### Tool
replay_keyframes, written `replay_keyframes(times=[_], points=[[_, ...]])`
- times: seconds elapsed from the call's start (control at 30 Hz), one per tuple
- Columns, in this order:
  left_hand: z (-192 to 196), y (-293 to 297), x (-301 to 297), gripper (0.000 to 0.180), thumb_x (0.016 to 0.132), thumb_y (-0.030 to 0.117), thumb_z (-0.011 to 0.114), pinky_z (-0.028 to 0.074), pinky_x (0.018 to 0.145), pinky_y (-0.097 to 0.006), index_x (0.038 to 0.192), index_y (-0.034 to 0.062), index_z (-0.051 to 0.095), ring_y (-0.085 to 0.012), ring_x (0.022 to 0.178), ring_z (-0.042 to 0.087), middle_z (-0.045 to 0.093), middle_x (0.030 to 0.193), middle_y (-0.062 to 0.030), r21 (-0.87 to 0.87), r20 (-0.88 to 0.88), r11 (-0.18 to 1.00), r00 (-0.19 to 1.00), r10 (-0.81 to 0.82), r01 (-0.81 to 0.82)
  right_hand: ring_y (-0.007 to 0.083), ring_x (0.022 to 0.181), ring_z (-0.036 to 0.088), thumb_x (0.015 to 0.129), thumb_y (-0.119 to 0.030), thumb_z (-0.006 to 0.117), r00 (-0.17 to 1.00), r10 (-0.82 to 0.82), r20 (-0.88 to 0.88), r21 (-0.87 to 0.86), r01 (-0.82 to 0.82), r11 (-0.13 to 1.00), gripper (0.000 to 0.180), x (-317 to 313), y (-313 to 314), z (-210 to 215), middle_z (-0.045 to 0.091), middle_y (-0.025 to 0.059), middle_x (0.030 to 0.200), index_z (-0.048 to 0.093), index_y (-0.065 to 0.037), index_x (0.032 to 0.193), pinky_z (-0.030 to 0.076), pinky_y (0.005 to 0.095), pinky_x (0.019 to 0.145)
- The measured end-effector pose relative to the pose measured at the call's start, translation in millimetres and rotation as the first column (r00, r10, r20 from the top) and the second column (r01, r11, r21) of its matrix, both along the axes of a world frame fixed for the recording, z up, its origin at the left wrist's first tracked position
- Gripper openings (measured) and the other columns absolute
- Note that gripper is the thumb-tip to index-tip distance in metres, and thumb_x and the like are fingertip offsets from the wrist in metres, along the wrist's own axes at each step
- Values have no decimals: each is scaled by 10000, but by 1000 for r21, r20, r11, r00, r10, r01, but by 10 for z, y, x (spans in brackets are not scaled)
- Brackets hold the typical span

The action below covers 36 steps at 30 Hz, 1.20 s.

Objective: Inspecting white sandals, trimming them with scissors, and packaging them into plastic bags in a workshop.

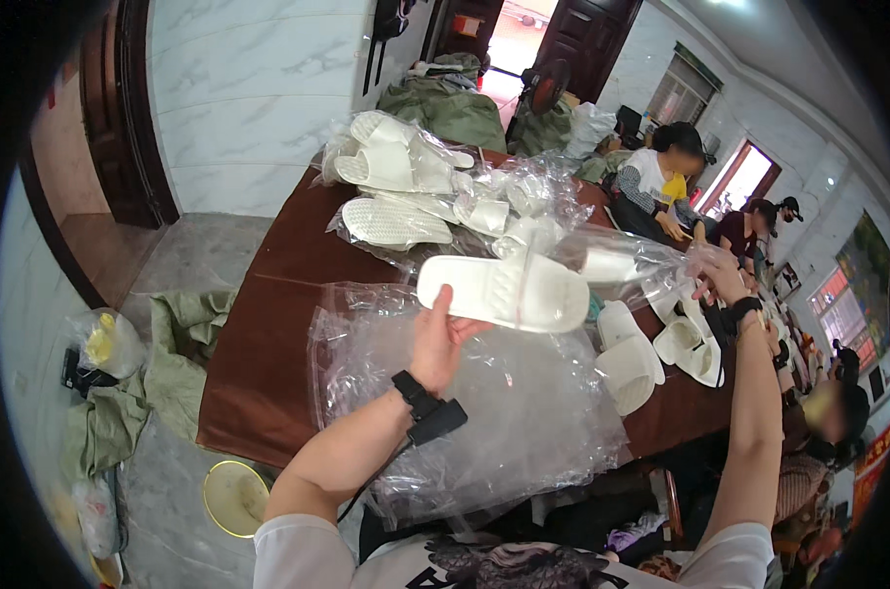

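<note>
My left hand grips a white slide slipper by one end, thumb on top and fingers beneath. The slipper is held level above a stack of clear plastic bags. To the right, my right hand pinches the edge of a clear plastic bag, which stretches left toward the slipper. Something white shows through that bag; whether it is inside or behind I cannot tell. Just below the bag, loose white slippers lie on the brown table.
Bagged white slippers are heaped on the table's far side. More slippers lie at the right edge. Several people sit along the right. A yellow bucket and green sacks stand on the floor at left.
</note>
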<state>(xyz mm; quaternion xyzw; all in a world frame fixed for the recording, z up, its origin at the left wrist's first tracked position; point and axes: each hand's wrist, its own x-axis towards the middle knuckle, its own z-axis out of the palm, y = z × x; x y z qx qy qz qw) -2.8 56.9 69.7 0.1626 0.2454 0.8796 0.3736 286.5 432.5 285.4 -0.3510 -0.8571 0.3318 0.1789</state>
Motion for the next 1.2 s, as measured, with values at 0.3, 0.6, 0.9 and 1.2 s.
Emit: replay_keyframes(times=[0.3,0.6,0.9,1.2], points=[[44,25,40,471,1007,368,506,594,845,-388,1289,-9,503,-253,1032,679,646,1204,-149,-14,-35,994,994,-105,105,121,762,668,935,-237,566,920,-73,-386,-115,30,993,340,26,31,-273,680,54,992,612,-52,1216,538,227,486],[80,-62,-63,450,1021,354,485,566,893,-361,1321,19,474,-227,1068,659,631,1241,-110,94,91,992,992,-93,84,237,966,681,992,-474,457,939,142,-314,-421,-272,865,586,-336,-912,-537,657,159,1147,444,-51,1398,582,369,732],[110,-82,-163,433,1008,350,524,535,920,-387,1308,41,476,-217,1070,646,628,1226,-77,151,178,989,984,-20,-7,338,930,695,970,-672,223,948,311,-71,-672,-276,687,769,-141,-1167,-663,606,230,1238,257,-123,1507,599,425,663],[183,-124,-155,452,1012,333,520,507,977,-371,1332,20,455,-211,1139,607,597,1276,-82,180,169,984,985,-21,-10,397,1166,583,972,-392,545,837,338,-430,-639,-546,542,714,-164,-1756,-729,508,228,1366,174,-184,1545,579,486,787]])
